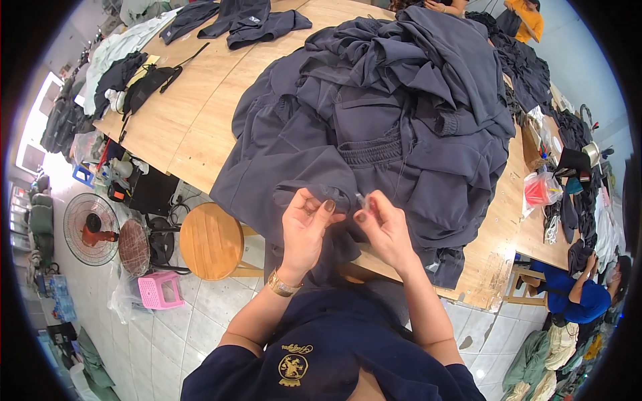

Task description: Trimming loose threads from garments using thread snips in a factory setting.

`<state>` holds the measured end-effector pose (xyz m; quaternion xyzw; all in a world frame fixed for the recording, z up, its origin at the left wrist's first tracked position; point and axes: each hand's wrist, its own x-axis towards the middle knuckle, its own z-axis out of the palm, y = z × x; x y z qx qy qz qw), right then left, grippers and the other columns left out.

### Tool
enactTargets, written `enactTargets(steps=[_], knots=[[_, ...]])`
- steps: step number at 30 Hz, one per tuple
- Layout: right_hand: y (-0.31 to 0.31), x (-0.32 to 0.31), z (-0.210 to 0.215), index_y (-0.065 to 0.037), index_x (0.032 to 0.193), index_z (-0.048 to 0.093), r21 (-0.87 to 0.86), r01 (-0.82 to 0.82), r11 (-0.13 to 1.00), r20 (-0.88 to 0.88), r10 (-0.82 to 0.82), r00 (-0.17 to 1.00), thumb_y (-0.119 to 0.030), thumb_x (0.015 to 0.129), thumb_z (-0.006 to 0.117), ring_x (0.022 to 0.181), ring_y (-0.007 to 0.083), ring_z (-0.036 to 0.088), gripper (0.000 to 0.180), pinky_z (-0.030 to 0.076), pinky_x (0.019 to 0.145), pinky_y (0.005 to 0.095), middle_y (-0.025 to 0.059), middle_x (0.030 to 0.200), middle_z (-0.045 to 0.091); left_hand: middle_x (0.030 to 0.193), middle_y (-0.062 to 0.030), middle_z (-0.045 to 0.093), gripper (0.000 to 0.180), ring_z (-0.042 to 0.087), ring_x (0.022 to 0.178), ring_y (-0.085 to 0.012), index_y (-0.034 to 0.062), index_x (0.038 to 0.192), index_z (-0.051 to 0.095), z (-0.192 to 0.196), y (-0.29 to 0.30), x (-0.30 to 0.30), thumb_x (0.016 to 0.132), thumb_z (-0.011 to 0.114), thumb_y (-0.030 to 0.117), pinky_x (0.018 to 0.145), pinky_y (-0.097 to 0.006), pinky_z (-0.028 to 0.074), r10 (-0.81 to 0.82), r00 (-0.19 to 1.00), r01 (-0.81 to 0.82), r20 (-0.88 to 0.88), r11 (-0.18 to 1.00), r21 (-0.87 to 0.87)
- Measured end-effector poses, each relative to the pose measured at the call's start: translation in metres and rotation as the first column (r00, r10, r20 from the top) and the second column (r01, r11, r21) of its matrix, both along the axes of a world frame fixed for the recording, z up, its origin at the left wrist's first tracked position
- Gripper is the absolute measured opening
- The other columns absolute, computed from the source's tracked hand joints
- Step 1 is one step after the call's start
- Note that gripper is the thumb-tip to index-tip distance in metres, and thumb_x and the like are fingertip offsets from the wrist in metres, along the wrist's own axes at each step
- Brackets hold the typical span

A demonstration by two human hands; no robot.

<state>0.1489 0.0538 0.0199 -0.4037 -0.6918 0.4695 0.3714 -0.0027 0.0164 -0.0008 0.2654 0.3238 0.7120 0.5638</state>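
Observation:
A large heap of dark grey garments (374,113) is spread over the wooden table in front of me; a gathered elastic waistband (371,152) shows in its middle. At the near edge, my left hand (307,230) is closed, thumb against fingers, on a fold of a dark grey garment (317,184). Close to its right, my right hand (386,230) pinches a small pale grey, metallic-looking tool (362,200). Most of that tool is hidden by the fingers, so its exact kind is unclear. The two hands are a short gap apart, above the cloth.
The wooden table (207,100) carries more dark pieces (251,23) at the far left. A round wooden stool (211,240), a pink plastic stool (160,290) and a standing fan (91,229) are on the left. Another person in blue (578,291) sits at the right; others are at the far side.

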Motion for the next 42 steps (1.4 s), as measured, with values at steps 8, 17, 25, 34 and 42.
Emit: enactTargets(steps=[8,17,25,34,42], knots=[[0.005,0.004,-0.002,-0.004,0.077,0.046,0.154,-0.119,0.981,0.345,0.06,0.937,-0.042,0.087,0.057,0.055,0.0343,0.054,0.04,0.039,0.05,0.0398,0.0135,0.058,0.05,0.089,-0.0003,0.053,0.014,0.058,0.082,-0.0084,0.0026,0.105,0.05,-0.002,-0.003,-0.004,0.091,0.055,0.001,0.073,-0.023,0.053,-0.043,0.993,0.048,-0.112,0.998,0.043],[0.004,0.003,-0.002,-0.004,0.076,0.046,0.141,-0.134,0.981,0.339,0.08,0.937,-0.042,0.086,0.057,0.055,0.0346,0.054,0.041,0.039,0.05,0.0402,0.0138,0.057,0.051,0.09,-0.0018,0.054,0.014,0.057,0.083,-0.0075,0.0018,0.105,0.048,-0.002,-0.003,-0.001,0.092,0.054,0.001,0.076,-0.022,0.051,-0.045,0.994,0.051,-0.099,0.997,0.059],[0.004,0.001,0.002,-0.004,0.076,0.047,0.162,-0.15,0.975,0.354,0.084,0.932,-0.042,0.085,0.059,0.054,0.0339,0.054,0.04,0.039,0.05,0.0396,0.013,0.057,0.051,0.095,-0.0064,0.061,0.013,0.058,0.086,-0.01,0.0013,0.102,0.049,-0.012,-0.004,-0.004,0.091,0.056,0.001,0.077,-0.024,0.05,-0.038,0.992,0.049,-0.119,0.995,0.09],[0.005,0.003,0.0,-0.004,0.073,0.048,0.184,-0.13,0.974,0.323,0.065,0.944,-0.037,0.085,0.06,0.053,0.0326,0.054,0.038,0.039,0.048,0.0387,0.0124,0.055,0.051,0.095,-0.0053,0.061,0.014,0.057,0.085,-0.0093,0.0009,0.103,0.05,-0.007,-0.004,-0.002,0.09,0.056,0.0,0.078,-0.024,0.049,-0.021,0.982,0.042,-0.19,0.993,0.112],[0.005,0.008,-0.02,-0.003,0.08,0.049,0.001,0.161,0.987,-0.056,-0.16,0.985,-0.021,0.09,0.058,0.049,0.0097,0.043,0.023,0.036,0.046,0.0276,0.0032,0.058,0.045,0.093,-0.0056,0.063,0.014,0.06,0.083,-0.0095,0.0029,0.102,0.049,-0.017,-0.01,0.007,0.09,0.055,-0.001,0.077,-0.024,0.05,0.007,0.987,-0.008,-0.159,1.0,-0.01]])
